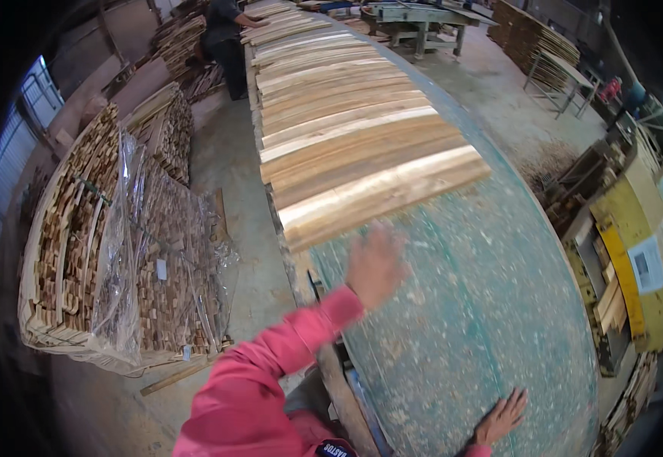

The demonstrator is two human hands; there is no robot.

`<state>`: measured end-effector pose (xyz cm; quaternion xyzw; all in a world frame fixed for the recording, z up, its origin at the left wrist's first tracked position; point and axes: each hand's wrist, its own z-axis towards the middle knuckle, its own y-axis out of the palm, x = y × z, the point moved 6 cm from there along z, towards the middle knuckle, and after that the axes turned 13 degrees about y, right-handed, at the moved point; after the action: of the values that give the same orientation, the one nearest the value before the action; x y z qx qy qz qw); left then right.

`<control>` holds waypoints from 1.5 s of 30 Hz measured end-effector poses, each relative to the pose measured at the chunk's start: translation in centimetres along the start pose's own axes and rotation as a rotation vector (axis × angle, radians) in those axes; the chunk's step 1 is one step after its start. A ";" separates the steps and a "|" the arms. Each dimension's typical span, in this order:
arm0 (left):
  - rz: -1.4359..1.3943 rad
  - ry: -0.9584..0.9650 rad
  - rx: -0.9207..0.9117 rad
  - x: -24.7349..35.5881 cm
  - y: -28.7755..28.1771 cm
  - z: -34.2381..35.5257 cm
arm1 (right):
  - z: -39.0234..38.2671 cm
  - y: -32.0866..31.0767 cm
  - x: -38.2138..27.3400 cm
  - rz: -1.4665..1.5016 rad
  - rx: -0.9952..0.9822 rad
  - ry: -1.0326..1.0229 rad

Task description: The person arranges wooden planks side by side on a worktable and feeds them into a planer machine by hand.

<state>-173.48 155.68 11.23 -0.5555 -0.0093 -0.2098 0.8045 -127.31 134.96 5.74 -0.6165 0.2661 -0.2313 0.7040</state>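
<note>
A long row of wooden boards (377,183) lies side by side across a worn green table (453,305), some pale, others brown. Just short of the nearest board is my left hand (377,263), over the bare green surface. Motion blurs its fingers, so I cannot make out their shape, and no object shows in it. My right hand (501,417) rests on the table at the lower right, fingers stretched out, holding nothing. Red sleeves cover my arms.
Wrapped stacks of wood strips (172,266) stand on the floor to the left. At the table's far end a person in dark clothes (229,46) reaches toward the boards. A yellow machine (640,251) stands on the right, with a metal-legged bench (567,72) beyond it.
</note>
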 end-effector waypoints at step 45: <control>0.118 -0.329 0.106 -25.0 2.8 7.2 | -7.1 -2.3 -15.8 0.532 -0.139 -0.284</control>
<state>-193.75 171.15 5.28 -0.5386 -0.1191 -0.0676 0.8314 -143.84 139.68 8.69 -0.5981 0.3322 0.0682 0.7261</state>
